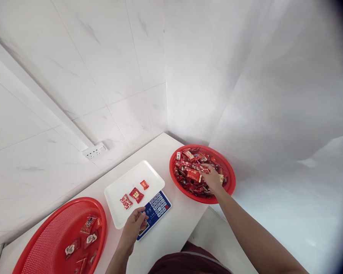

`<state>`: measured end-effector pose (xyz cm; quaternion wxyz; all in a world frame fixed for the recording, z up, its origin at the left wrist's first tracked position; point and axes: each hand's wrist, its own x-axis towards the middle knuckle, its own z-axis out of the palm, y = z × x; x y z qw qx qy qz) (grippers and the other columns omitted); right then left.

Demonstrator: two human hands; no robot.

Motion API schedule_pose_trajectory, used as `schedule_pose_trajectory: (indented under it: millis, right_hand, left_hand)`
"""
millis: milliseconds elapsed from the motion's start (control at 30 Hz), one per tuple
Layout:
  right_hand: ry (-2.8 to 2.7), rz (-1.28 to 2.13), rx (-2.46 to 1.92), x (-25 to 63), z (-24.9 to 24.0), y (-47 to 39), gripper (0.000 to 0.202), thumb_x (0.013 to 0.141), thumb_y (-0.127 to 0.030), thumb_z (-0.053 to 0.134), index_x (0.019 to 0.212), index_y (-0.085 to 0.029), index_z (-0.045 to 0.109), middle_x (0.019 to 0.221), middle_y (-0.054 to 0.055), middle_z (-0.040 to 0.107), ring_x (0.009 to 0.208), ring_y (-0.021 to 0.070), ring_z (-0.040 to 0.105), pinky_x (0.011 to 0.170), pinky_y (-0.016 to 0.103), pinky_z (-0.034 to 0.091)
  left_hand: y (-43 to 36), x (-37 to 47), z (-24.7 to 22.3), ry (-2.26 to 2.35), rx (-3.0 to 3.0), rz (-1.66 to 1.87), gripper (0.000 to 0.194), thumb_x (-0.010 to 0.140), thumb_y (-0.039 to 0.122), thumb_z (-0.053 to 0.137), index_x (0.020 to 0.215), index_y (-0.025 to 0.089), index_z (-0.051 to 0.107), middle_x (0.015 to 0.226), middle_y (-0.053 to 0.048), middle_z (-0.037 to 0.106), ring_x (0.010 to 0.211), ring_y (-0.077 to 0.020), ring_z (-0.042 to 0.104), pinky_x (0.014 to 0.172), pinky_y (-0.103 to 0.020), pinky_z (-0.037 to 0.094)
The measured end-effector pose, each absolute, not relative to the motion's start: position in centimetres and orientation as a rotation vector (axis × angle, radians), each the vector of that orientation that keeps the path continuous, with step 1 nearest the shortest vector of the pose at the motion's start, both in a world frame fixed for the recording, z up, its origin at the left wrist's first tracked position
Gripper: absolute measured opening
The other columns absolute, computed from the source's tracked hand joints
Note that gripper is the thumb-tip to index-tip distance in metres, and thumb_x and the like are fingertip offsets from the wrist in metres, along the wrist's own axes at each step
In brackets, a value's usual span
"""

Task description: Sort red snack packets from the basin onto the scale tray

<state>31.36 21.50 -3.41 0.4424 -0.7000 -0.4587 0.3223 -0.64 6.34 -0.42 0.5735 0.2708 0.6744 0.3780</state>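
My right hand [213, 180] reaches into the red basket [231, 182] on the right, its fingers closed on a small red wrapped candy [204, 170]. Many more red, printed packets lie heaped under it. My left hand [133, 227] hovers at the near edge of a scale, loosely curled with fingers apart and nothing seen in them. The scale shows a blue keypad panel [157, 207] with white keys. On its white tray [117, 188] rest three wrapped pieces: a patterned red-and-white one [126, 202], a red one with gold print [136, 195] and a smaller orange-red one [144, 184].
A second, larger red basket [45, 236] stands at lower left with several wrapped pieces [72, 248] inside. Both baskets and the scale are on a white table [178, 224] in a corner between a tiled wall and a plain pale surface. A power socket [94, 151] sits on the wall.
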Motion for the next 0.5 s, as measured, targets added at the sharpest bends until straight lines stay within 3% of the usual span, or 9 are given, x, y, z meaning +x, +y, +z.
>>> schedule_pose_trajectory:
  millis: [200, 500]
  right_hand:
    - [-0.726, 1.202, -1.49, 30.8, -3.1, 21.6, 0.045, 0.059, -0.032, 0.066, 0.101, -0.025, 0.053, 0.075, 0.0, 0.063, 0.06, 0.0177, 0.059, 0.055, 0.031, 0.049]
    - [-0.906, 1.674, -1.256, 25.6, -0.4, 18.1, 0.045, 0.057, -0.033, 0.072, 0.099, -0.026, 0.054, 0.08, -0.001, 0.063, 0.071, 0.0159, 0.06, 0.062, 0.029, 0.049]
  left_hand:
    - [6.1, -0.5, -0.3, 1.557, 0.651, 0.888, 0.05, 0.063, 0.047, 0.065, 0.101, 0.015, 0.058, 0.077, -0.004, 0.061, 0.063, -0.0126, 0.055, 0.063, -0.028, 0.046]
    - [6.4, 3.5, 2.3, 1.334, 0.607, 0.862, 0.052, 0.067, 0.048, 0.063, 0.107, 0.017, 0.055, 0.091, -0.008, 0.06, 0.077, -0.0158, 0.058, 0.072, -0.032, 0.047]
